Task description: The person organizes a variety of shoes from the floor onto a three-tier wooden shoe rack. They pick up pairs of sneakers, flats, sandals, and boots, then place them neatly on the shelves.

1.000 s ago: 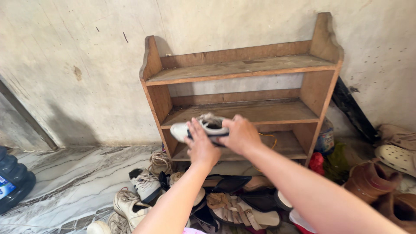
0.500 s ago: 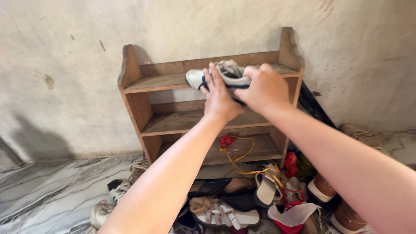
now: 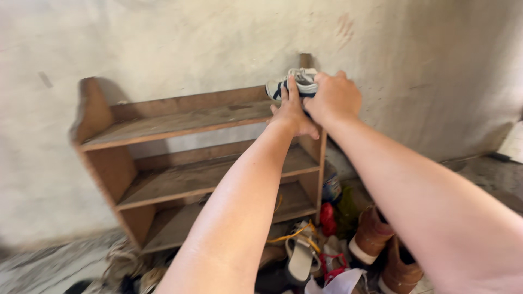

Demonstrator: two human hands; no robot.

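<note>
Heap of sandals and brown boots point(image 3: 376, 239) on floor, nearest. Above, left hand point(image 3: 291, 111) flat against white-and-navy laced sneaker point(image 3: 294, 84); right hand point(image 3: 333, 98) closed over its heel. Sneaker at right end of three-tier wooden shoe rack's point(image 3: 163, 122) top shelf.

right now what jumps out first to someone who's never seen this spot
Both hands meet on a white sneaker with dark trim at the right end of the wooden shelf's top board: the right hand grips it, the left hand steadies it from below. Under the shelf's right side lies a heap of footwear, with brown boots and a pale sandal.
</note>
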